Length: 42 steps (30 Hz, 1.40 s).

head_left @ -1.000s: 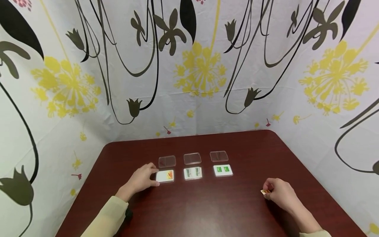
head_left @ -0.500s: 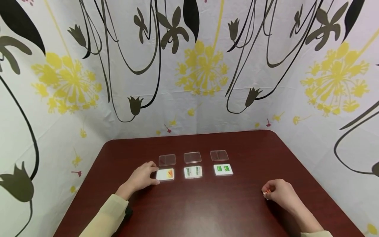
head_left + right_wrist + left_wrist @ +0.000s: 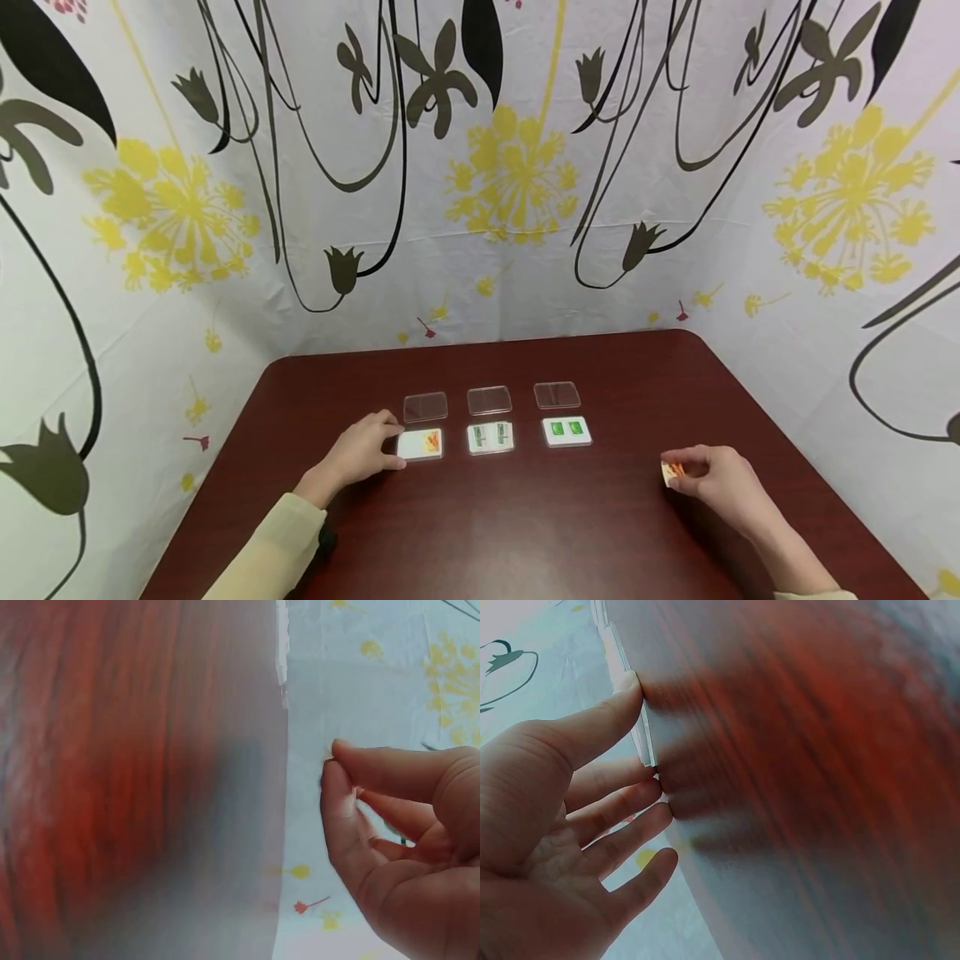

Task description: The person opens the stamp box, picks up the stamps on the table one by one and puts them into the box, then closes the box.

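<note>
In the head view, my left hand holds the left edge of a shallow clear case, thumb at its near corner and fingertips at its far one. One half of that case is white; the other shows an orange-yellow picture. In the left wrist view, the case's thin edge lies between thumb and index finger, with the other fingers spread. My right hand pinches a small picture card with orange print between thumb and forefinger, over the table's right side. In the right wrist view the fingers mostly hide the card.
Beside the held case lie a case with two grey-green pictures and one with two green pictures. Three transparent lids or trays line up behind. The dark red table meets a flower-patterned cloth at the back and sides.
My right fingers have shifted on the card, which now shows more of its orange picture; half a second ago it was more covered. My left hand stays at the left case.
</note>
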### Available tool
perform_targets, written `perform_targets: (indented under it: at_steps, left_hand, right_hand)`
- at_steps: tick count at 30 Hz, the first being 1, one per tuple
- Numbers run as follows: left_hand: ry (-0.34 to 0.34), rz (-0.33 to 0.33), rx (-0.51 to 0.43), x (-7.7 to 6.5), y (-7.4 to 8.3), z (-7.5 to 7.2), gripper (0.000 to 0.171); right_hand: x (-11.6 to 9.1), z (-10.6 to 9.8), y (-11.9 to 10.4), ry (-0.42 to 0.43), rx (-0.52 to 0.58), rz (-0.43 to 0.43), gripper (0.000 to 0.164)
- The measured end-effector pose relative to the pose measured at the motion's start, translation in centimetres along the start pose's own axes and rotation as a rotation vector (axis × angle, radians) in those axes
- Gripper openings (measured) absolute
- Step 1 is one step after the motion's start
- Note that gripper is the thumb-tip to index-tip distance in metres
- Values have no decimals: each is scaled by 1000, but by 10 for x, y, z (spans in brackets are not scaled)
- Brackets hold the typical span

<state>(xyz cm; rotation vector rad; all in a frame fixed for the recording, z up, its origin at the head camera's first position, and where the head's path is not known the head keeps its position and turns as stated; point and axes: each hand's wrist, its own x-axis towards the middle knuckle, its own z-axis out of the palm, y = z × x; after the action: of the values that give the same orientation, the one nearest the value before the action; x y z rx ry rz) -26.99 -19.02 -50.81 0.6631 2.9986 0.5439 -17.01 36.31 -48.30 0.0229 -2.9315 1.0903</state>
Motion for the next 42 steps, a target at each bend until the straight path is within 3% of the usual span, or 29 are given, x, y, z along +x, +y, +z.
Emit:
perform_targets:
  at_steps: [11,18,28,42]
  left_hand:
    - [3,-11,-8,-3,-2,3,63]
    - [1,-40,-51,-3,-3,1,63]
    - [8,-45,-50,-1,-6,3,60]
    - [10,-54,-37,3,-5,1,59]
  right_hand:
    - [11,21,-28,79,27,-114,28]
    - [24,34,-50,61,71,-158,28]
    - [45,54,-91,17,143,-354,29]
    - [63,93,-157,-10,138,-543,27]
